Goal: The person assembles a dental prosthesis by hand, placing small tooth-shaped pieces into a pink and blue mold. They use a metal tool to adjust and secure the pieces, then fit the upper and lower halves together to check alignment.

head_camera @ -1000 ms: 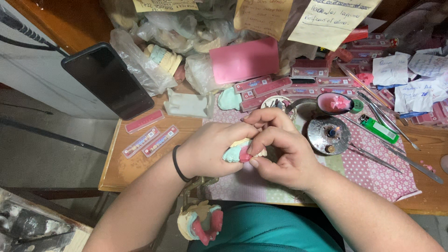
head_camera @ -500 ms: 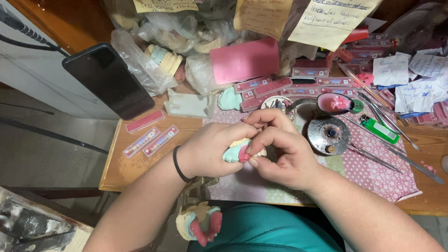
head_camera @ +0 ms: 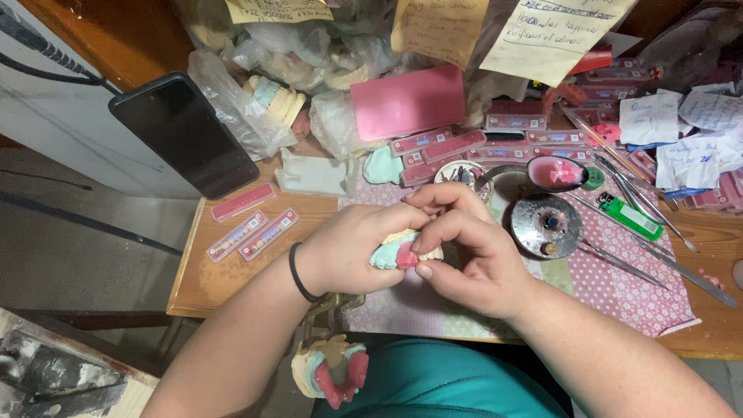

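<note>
At frame centre, the left hand point(head_camera: 344, 255) cups a dental cast point(head_camera: 391, 251), fingers curled around it; the right hand point(head_camera: 472, 255) fingers pinch its pink wax.

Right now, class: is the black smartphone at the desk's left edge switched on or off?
Off or asleep: the black smartphone lies face up with a wholly dark screen, showing no image or light.

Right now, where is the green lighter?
In the head view, the green lighter lies on the right side of the desk, on the pink dotted cloth, between the round metal dish and the long metal tools.
</note>
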